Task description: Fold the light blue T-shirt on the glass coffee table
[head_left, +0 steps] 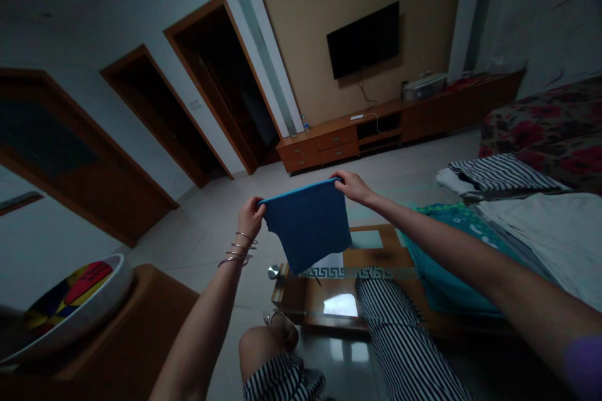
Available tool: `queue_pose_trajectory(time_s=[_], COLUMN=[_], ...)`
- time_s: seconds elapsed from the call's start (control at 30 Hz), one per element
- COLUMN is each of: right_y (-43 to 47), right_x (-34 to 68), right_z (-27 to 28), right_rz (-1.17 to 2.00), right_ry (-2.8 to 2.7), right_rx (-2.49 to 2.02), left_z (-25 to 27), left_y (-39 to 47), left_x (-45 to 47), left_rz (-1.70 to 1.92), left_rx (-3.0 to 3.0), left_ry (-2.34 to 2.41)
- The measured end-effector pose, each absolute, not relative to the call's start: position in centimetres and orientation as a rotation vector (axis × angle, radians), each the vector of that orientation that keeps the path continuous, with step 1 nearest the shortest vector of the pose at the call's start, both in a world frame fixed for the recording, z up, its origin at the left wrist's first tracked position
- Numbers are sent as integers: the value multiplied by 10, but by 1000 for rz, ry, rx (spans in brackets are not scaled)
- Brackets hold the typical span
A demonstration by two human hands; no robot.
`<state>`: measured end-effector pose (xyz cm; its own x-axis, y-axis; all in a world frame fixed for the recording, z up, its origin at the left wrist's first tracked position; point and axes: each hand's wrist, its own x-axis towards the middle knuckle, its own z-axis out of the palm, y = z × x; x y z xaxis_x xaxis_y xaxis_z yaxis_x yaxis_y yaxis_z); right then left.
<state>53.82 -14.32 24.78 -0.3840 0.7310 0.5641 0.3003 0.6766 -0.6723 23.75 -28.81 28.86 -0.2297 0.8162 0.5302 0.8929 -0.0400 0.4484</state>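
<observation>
A dark blue garment (310, 222) with a lighter blue band along its top edge hangs stretched out in front of me. My left hand (251, 216), with several metal bangles on the wrist, pinches the band's left corner. At the other corner, my right hand (352, 187) is closed on the band, a little higher. Below the band the cloth hangs loose, its left side curving inward. Its kind is not plain. It covers part of the low wooden table (301, 301) with a glass top behind it.
On the right lie a teal garment (437, 263), a pale cloth (555, 219) and a black-and-white striped cloth (508, 172), near a floral sofa (555, 125). A white bowl (123, 279) with a colourful ball stands left on wooden furniture. Across the floor are a cabinet (338, 145) and television (364, 41).
</observation>
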Motion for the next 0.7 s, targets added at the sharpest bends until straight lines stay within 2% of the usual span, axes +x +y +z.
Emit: queue_pose_trajectory(time_s=[0.23,0.43,0.57,0.7], right_y=[-149,-124,-108,-117], right_x=[590,598,553,458], right_z=[294,344,373,360], right_rz=[463,186,5,0], right_ry=[-2030,-2242,-2432,-2730], right_rx=[-820,-937,-913,-769], left_z=[325,325,298,231], left_y=[-326,-343,-345,-355], left_x=[307,367,380,358], left_rz=[-1597,-2138,-2614,-2970], left_rx=[-2071,-2202,-2067,-1605], left_ry=[-2080,-2253,-2338,-2503])
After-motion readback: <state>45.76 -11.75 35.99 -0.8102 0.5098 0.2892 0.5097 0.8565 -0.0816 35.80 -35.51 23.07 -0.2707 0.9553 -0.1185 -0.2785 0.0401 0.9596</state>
